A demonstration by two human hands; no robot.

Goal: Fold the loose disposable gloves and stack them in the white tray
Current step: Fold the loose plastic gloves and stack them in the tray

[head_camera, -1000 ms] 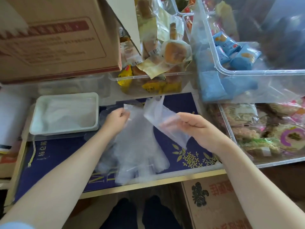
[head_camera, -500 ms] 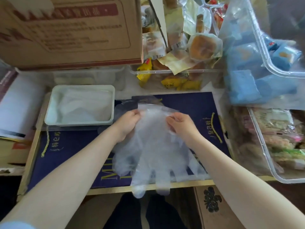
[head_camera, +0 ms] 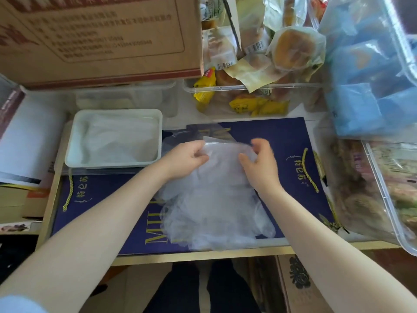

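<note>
Both hands (left [head_camera: 185, 158], right [head_camera: 259, 163]) apart, fingers curled, apparently pinching the gloves' [head_camera: 214, 199] top edge.

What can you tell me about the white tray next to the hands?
The white tray is a shallow rectangle with rounded corners and a raised rim, plastic by its look. It sits flat on the desk, left of the left hand, not touching it. Inside lies a flat pile of thin clear gloves. Its near right corner overlaps the blue gift bag.
</note>
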